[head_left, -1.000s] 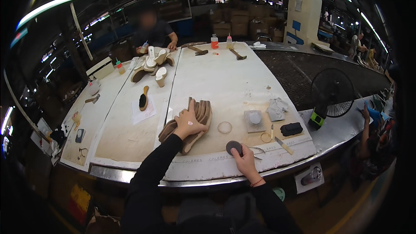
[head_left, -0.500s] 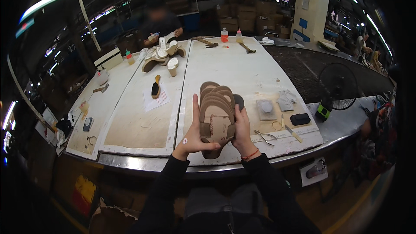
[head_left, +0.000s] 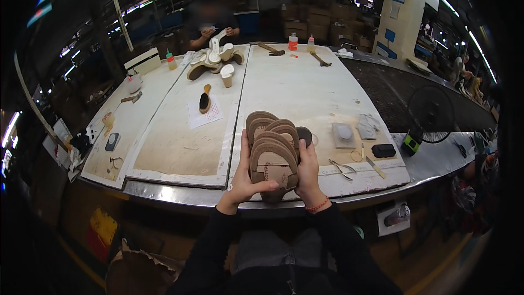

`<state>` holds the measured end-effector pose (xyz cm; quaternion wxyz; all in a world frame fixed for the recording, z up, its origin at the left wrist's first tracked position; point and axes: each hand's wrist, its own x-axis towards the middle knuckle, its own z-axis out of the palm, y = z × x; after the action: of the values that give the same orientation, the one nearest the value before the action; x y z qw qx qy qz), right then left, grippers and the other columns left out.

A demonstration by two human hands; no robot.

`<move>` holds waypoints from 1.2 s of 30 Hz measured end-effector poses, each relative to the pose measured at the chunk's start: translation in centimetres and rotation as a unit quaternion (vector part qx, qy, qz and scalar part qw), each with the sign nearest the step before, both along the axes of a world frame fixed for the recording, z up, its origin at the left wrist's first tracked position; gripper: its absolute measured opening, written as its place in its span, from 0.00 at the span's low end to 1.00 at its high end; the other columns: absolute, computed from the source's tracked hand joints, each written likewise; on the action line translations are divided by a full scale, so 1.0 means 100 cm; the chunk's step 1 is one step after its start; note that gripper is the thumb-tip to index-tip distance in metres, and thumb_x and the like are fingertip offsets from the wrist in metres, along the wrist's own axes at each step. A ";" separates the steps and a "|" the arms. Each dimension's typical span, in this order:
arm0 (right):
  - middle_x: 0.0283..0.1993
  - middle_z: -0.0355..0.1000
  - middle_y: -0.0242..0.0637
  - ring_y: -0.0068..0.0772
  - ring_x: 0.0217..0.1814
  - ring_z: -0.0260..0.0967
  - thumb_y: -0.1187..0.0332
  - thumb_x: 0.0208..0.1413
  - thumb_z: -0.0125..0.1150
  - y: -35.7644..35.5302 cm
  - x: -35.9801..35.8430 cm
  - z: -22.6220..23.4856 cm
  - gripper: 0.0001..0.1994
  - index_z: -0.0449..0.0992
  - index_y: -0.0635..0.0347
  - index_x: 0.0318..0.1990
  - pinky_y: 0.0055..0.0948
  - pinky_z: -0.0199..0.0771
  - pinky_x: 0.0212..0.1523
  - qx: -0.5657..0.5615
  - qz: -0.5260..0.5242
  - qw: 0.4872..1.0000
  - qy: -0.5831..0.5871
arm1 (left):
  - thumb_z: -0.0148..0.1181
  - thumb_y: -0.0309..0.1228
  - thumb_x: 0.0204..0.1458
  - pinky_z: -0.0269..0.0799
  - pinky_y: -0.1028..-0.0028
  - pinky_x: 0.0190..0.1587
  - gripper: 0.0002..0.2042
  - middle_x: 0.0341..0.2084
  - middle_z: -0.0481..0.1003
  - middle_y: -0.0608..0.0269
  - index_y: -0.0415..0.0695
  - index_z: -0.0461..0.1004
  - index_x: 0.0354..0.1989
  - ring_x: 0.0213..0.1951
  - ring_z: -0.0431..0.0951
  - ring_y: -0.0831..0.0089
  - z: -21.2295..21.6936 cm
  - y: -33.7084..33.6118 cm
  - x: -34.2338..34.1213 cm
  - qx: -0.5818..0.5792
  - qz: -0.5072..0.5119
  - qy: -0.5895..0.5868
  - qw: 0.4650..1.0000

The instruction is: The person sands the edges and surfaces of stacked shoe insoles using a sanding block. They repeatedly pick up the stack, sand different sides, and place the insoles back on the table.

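Gripping insole stack [head_left: 273, 153], both hands, bottles [head_left: 293, 42] behind

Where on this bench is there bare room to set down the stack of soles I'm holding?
Both hands, left and right, hold the stack of soles. Barest: the middle board, between the stack and the hammers at its far end, and the near left board below the brush. Crowded: right of the stack, around the scissors and black block.
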<state>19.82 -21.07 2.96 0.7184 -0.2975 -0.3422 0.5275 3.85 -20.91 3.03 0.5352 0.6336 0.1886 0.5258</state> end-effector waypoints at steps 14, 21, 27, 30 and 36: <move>0.34 0.75 0.33 0.26 0.27 0.72 0.65 0.60 0.62 0.038 0.088 -0.075 0.14 0.72 0.63 0.48 0.27 0.75 0.31 -0.030 -0.106 0.951 -0.290 | 0.79 0.36 0.33 0.53 0.64 0.67 0.52 0.64 0.59 0.53 0.38 0.54 0.69 0.65 0.58 0.61 -0.008 -0.002 -0.009 0.036 0.052 -0.032 0.997; 0.49 0.71 0.43 0.31 0.50 0.68 0.64 0.53 0.68 0.018 0.101 -0.077 0.23 0.72 0.65 0.54 0.36 0.69 0.47 0.018 -0.230 0.701 -0.675 | 0.78 0.38 0.33 0.49 0.65 0.68 0.50 0.63 0.59 0.53 0.37 0.57 0.67 0.65 0.56 0.61 -0.005 -0.007 -0.012 -0.005 0.038 -0.034 0.999; 0.60 0.67 0.41 0.31 0.64 0.62 0.61 0.60 0.60 -0.001 0.040 0.020 0.26 0.65 0.66 0.61 0.33 0.60 0.63 0.135 0.116 0.959 -0.223 | 0.77 0.34 0.33 0.51 0.65 0.67 0.49 0.62 0.60 0.55 0.38 0.58 0.67 0.65 0.57 0.62 -0.006 -0.009 -0.010 -0.030 0.026 -0.058 0.998; 0.62 0.65 0.39 0.31 0.66 0.60 0.62 0.61 0.61 0.002 0.028 0.026 0.26 0.63 0.64 0.62 0.34 0.61 0.64 0.130 0.131 0.957 -0.223 | 0.76 0.30 0.33 0.54 0.67 0.66 0.49 0.62 0.60 0.57 0.39 0.56 0.68 0.64 0.60 0.65 -0.001 -0.014 -0.010 -0.075 -0.019 -0.091 0.993; 0.58 0.66 0.39 0.28 0.61 0.63 0.63 0.61 0.60 0.015 0.025 0.020 0.21 0.66 0.64 0.56 0.27 0.63 0.59 0.198 0.077 0.940 -0.266 | 0.75 0.26 0.33 0.56 0.70 0.65 0.52 0.63 0.61 0.59 0.41 0.51 0.70 0.63 0.62 0.69 -0.001 -0.012 -0.014 -0.123 -0.084 -0.105 0.983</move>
<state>22.37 -19.57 4.93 0.6026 -0.2517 -0.6401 0.4048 2.40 -22.13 2.95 0.6683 0.5176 0.1411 0.5153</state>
